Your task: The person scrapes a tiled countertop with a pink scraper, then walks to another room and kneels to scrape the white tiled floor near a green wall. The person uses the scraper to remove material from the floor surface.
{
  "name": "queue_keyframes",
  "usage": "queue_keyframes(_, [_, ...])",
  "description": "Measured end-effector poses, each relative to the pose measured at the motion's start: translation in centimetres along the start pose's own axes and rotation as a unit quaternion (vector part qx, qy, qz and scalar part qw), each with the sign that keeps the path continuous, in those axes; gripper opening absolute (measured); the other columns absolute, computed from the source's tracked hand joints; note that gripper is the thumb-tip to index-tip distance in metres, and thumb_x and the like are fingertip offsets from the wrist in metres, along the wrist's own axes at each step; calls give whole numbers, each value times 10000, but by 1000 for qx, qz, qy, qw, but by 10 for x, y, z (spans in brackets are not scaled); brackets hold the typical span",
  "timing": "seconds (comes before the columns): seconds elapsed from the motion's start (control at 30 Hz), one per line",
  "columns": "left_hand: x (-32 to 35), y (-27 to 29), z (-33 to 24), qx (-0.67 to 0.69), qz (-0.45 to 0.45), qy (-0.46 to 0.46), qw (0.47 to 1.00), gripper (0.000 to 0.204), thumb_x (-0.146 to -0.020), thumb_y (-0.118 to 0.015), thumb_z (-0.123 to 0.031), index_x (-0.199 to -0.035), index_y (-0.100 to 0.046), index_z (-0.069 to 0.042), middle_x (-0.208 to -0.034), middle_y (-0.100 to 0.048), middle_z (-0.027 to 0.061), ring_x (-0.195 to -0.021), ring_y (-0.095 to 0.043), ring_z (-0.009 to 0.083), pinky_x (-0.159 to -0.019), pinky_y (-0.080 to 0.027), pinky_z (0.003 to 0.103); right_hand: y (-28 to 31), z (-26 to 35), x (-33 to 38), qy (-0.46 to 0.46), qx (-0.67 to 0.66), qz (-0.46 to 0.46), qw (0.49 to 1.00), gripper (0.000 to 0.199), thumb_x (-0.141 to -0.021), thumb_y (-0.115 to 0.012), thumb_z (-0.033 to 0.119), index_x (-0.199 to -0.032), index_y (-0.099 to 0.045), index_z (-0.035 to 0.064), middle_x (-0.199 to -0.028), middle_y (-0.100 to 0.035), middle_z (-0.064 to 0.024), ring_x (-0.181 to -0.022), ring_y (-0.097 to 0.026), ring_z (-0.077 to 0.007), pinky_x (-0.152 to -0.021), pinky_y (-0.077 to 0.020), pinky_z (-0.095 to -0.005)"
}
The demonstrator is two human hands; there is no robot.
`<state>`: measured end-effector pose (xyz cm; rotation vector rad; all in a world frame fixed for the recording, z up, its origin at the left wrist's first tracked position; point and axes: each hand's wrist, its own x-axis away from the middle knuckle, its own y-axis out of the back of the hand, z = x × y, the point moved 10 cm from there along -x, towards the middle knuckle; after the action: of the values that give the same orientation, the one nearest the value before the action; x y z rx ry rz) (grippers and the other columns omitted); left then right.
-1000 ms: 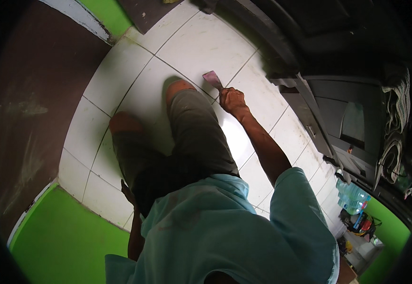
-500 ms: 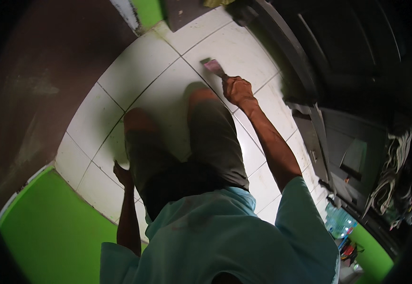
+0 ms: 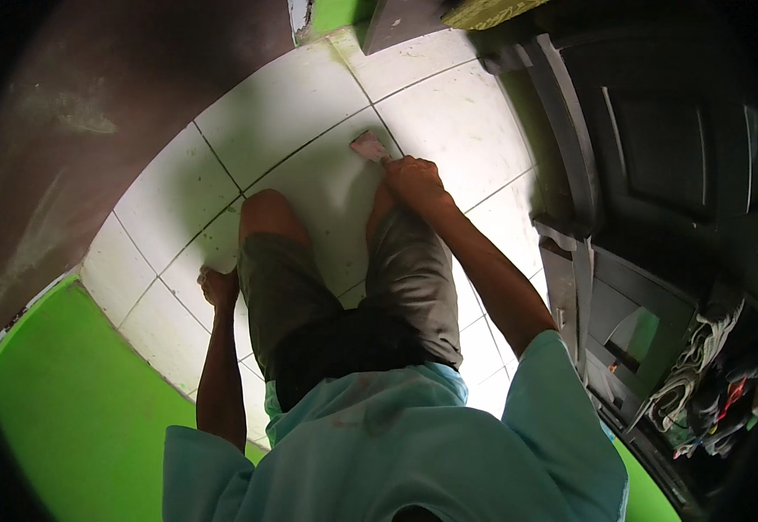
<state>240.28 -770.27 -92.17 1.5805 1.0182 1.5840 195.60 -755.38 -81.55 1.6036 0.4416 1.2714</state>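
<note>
Over glossy white floor tiles (image 3: 431,109), smudged, dark grout lines between: right hand (image 3: 415,183) wrapped firmly round scraper (image 3: 368,146), fingers closed on handle. Flat, flared blade, pinkish and blotchy, pointing away near grout crossing, just beyond right knee; contact with tile, cannot tell. Left hand (image 3: 219,285) beside left thigh, fingers curled; anything inside, cannot tell. Off right, dark panelled cabinet (image 3: 657,157), crumpled ribbed cloth (image 3: 690,358); lower left, smooth green wall (image 3: 83,391).

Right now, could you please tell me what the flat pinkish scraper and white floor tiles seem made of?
Flat pinkish scraper: possibly dull, stained metal, judging by its flat, blotchy look; plastic is possible. White floor tiles: probably glazed ceramic, given their sheen and gridded layout.
</note>
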Motion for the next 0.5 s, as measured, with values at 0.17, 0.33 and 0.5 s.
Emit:
queue_keyframes(0.17, [7, -11, -17, -8, -4, -4, 1000, 843, -630, -766, -533, -1187, -457, 20, -1125, -538, 259, -989, -596, 403, -824, -511, 458, -6, -11, -14, 8, -16, -78, 997, 282, -914, -413, 171, -1106, -601, 84, -896, -662, -132, -836, -659, -277, -753, -511, -417])
queue_keyframes(0.33, [2, -1, -3, -16, -13, -1, 1000, 828, -643, -757, -536, -1174, -462, 27, -1119, -540, 261, -982, -599, 397, -826, -509, 459, -1, 16, -4, 1, -14, 47, 999, 272, -892, -436, 127, -1127, -563, 77, -970, -652, -152, -893, -653, -311, -771, -514, -434])
queue_keyframes(0.5, [-1, -9, -11, -32, -5, -9, 999, 829, -646, -748, -547, -1171, -465, 28, -1123, -543, 253, -1000, -590, 397, -839, -503, 456, 15, 27, -16, 11, -36, -52, 998, 245, -915, -432, 165, -1041, -596, 34, -843, -655, -152, -772, -659, -306, -665, -531, -419])
